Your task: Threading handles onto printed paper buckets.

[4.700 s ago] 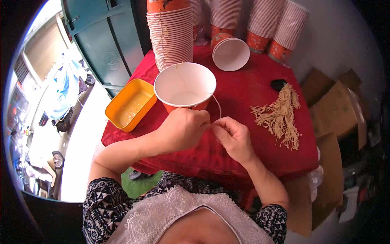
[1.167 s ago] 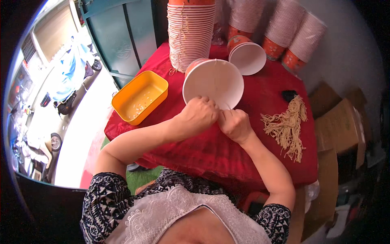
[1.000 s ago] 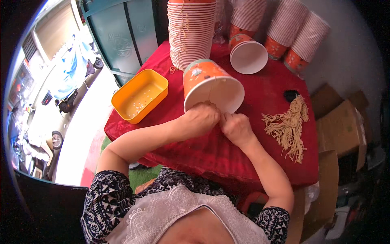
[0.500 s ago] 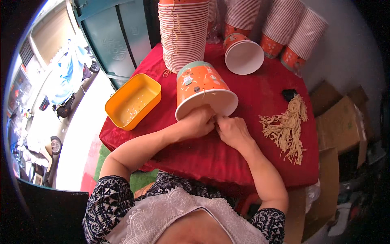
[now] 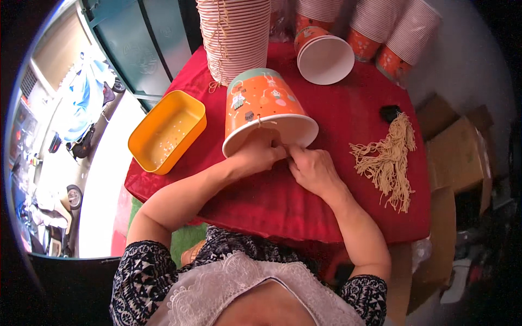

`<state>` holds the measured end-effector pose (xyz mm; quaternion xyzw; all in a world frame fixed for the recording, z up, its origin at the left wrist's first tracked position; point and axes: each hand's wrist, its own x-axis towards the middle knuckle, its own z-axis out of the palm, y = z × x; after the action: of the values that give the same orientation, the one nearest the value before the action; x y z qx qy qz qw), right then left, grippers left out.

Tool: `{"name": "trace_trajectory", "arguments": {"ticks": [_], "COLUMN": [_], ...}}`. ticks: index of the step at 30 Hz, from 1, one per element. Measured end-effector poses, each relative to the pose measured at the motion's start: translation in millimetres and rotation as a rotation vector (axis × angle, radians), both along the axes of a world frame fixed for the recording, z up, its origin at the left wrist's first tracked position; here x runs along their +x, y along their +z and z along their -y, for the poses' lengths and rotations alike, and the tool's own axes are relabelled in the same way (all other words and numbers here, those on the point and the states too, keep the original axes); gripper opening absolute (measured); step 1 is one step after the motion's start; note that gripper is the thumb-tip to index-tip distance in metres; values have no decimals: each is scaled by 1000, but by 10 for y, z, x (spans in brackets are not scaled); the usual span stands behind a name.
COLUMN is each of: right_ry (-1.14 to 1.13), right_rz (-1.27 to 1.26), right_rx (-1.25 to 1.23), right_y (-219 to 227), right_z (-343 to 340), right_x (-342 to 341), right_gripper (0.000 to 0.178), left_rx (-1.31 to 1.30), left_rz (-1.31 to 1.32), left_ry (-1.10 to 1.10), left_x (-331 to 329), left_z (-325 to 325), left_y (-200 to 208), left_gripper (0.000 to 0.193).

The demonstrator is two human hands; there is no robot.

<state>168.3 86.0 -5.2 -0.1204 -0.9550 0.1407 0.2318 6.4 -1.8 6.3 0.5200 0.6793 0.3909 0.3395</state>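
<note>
An orange paper bucket [image 5: 263,95] with a green base and small printed figures lies tilted on its side, its open mouth toward me. A short bit of beige cord [image 5: 260,121] shows at the rim's upper edge. My left hand [image 5: 260,153] reaches into the mouth at the lower rim, its fingers curled and partly hidden. Beside it my right hand [image 5: 314,167] is closed in a pinch, fingertips meeting the left hand's near the lower rim. Whatever lies between the fingers is too small to make out.
Left of the bucket stands a yellow plastic tray [image 5: 185,142] with small white bits inside. A bundle of beige cords [image 5: 392,160] lies at right on the red tablecloth [image 5: 304,217]. Behind rise a tall bucket stack [image 5: 236,46] and a tipped bucket [image 5: 326,61]. Cardboard boxes [image 5: 457,157] lie right.
The view has shifted slightly, so the stack and tray sit a little further left. The bucket and both hands keep nearly the same pose, still together at the lower rim.
</note>
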Motion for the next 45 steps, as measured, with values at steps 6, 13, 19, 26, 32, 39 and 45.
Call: {"name": "trace_trajectory", "arguments": {"ticks": [6, 13, 19, 26, 32, 39, 45], "right_ry": [20, 76, -22, 64, 227, 580, 308], "right_rz": [-153, -284, -344, -475, -427, -390, -425], "right_rx": [-24, 10, 72, 116, 161, 325, 71], "right_y": [48, 233, 235, 284, 280, 319, 213], "right_z": [62, 54, -46, 2, 213, 457, 402], "right_x": [78, 107, 144, 144, 103, 92, 141], "right_gripper": [23, 32, 28, 32, 29, 30, 9], "left_rx": [-13, -48, -13, 217, 290, 286, 274], "left_rz": [-26, -23, -66, -130, -208, -242, -198], "left_ry": [-27, -81, -85, -57, -43, -9, -20], "left_x": [7, -36, -30, 10, 102, 89, 46], "left_z": [22, 46, 77, 85, 115, 74, 87], "left_y": [23, 9, -14, -141, -102, -165, -215], "left_gripper": [23, 28, 25, 15, 16, 10, 12]}}
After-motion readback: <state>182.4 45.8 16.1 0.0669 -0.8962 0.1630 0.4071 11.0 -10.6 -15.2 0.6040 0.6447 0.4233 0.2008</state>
